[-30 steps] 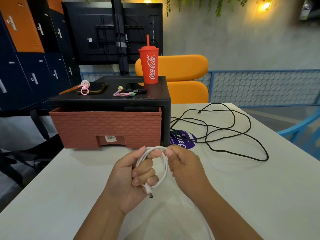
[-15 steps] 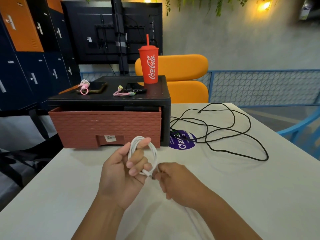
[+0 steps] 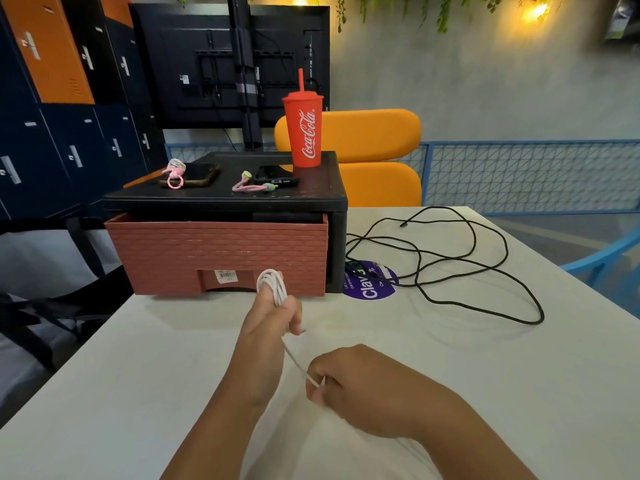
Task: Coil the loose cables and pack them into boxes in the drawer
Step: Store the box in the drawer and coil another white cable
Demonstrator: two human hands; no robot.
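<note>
Left hand (image 3: 268,327) grips the coiled white cable (image 3: 273,285) above the table (image 3: 450,375), in front of the drawer (image 3: 221,251), while the right hand (image 3: 363,389) pinches its taut free strand; risk noted: a slackened grip or hard pull would likely spring the loops apart.

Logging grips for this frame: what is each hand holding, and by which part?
The left hand grips the white cable by its coiled loops; the right hand pinches the loose strand leaving the coil.

Smooth white table (image 3: 450,393), brick-textured plastic drawer (image 3: 221,251), matt black cable (image 3: 485,268)
</note>
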